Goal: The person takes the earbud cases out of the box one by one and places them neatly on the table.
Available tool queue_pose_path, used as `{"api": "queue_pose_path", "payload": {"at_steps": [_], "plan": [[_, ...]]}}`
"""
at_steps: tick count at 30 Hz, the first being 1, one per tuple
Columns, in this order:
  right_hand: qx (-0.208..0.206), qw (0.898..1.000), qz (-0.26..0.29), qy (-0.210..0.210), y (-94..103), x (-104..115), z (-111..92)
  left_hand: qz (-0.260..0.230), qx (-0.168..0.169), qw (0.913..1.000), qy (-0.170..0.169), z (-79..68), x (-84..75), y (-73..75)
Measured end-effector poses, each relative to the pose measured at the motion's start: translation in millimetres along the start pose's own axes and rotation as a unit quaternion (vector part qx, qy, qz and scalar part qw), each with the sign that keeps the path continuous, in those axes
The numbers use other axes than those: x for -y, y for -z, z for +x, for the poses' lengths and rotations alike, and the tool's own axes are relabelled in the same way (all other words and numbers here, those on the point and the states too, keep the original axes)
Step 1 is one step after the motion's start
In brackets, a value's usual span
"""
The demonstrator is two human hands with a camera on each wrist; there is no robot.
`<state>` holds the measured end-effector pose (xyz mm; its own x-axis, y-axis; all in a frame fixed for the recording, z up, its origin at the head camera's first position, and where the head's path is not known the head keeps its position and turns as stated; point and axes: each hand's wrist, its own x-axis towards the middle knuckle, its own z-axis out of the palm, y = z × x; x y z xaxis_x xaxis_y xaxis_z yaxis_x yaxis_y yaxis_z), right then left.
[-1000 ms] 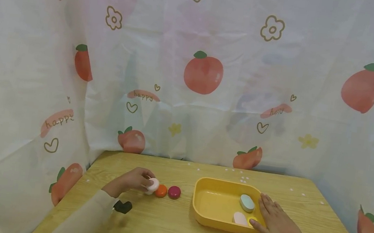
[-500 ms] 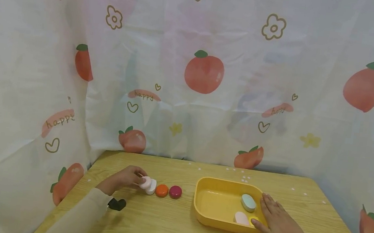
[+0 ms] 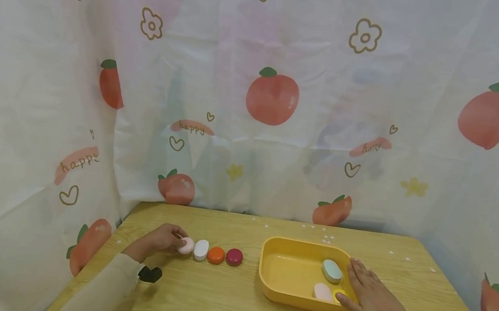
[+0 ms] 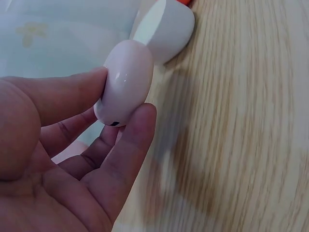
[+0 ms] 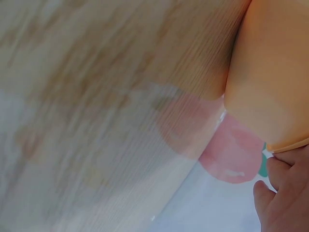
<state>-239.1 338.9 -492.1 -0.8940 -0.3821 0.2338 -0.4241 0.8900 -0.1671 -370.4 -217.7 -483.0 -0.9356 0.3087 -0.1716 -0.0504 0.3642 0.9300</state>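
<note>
My left hand (image 3: 167, 240) pinches a pale pink rounded case (image 4: 126, 82) between thumb and fingers; a small dark notch shows at its lower end. Whether it touches the table cannot be told. Just right of it, a white oval case (image 3: 201, 250) heads a row with an orange round one (image 3: 216, 255) and a dark magenta one (image 3: 234, 257). My right hand (image 3: 374, 298) rests with straight fingers along the right rim of a yellow bin (image 3: 265, 280). Inside that bin lie a mint oval case (image 3: 332, 271), a pink one (image 3: 322, 291) and a yellow one, partly hidden by my thumb.
The wood-grain table (image 3: 214, 305) carries all of this. Small white specks (image 3: 327, 238) dot its far side. A fruit-printed curtain (image 3: 266, 167) stands behind the table and along both sides.
My left hand has moved left with the pale pink case and lowered slightly, from over the white case to beside it, uncovering the white one. My right hand stays on the bin.
</note>
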Motion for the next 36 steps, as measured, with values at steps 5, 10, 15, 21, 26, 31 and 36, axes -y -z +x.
{"api": "queue_pose_path", "payload": {"at_steps": [5,10,15,21,26,31,36], "plan": [[0.004,1.0,0.003,-0.004,-1.6,0,0,0.012,-0.013,0.9998,0.012,-1.0,3.5,-0.1],[0.005,1.0,0.007,-0.006,-0.7,0,0,0.024,-0.018,0.9994,0.02,1.1,9.0,-0.1],[0.006,1.0,0.01,-0.006,2.2,3,0,0.047,-0.032,0.9982,0.016,4.5,11.2,-1.9],[0.007,1.0,0.009,-0.01,1.7,4,0,0.103,-0.067,0.9923,0.015,5.0,7.2,-7.4],[0.009,1.0,0.011,-0.012,1.0,3,0,0.112,-0.072,0.9909,0.019,10.3,11.3,-7.0],[0.005,1.0,0.005,-0.01,0.0,1,0,0.111,-0.067,0.9913,0.021,13.3,13.4,-7.2],[-0.004,1.0,0.0,-0.004,-1.6,-1,0,0.111,-0.063,0.9915,0.024,14.6,14.4,-7.8]]}}
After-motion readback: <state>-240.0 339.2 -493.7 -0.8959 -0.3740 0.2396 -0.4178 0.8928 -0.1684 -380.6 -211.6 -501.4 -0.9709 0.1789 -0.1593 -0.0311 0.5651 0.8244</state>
